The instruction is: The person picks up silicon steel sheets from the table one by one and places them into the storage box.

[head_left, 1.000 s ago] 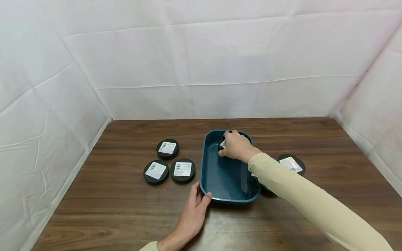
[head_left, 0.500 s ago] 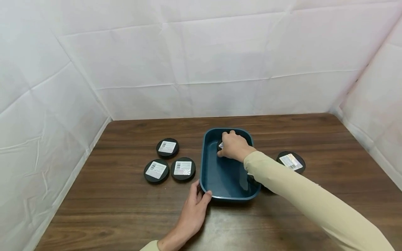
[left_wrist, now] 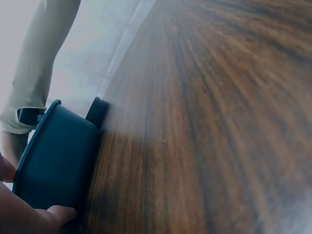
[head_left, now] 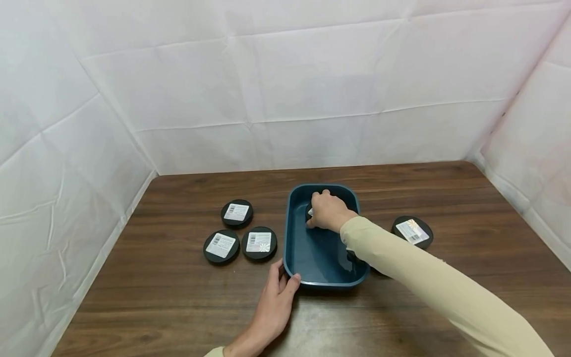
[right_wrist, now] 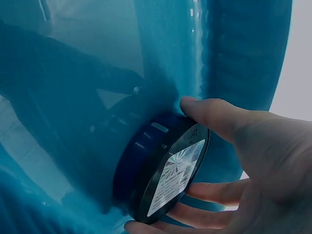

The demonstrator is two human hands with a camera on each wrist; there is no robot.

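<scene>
The right hand (head_left: pixel 327 212) grips a black round tin (right_wrist: pixel 165 173) at the far end of the teal tray (head_left: pixel 292 233), against its wall. The left hand (head_left: pixel 274 297) clasps the tray's near-left corner; bare table (head_left: pixel 401 307) lies toward the near edge.

A brown wooden table (head_left: pixel 178 297) carried everything. On it lay a blue tray (head_left: pixel 296 238) and 4 visible black round tins: 3 (head_left: pixel 237 213) to its left, 1 (head_left: pixel 412 231) to its right.

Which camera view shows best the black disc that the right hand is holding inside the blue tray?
The right wrist view: the black disc fills the picture, label visible, with the right hand gripping its rim against the blue tray floor. In the head view the hand covers the disc almost entirely. The left wrist view shows only the tray's outer wall.
</scene>
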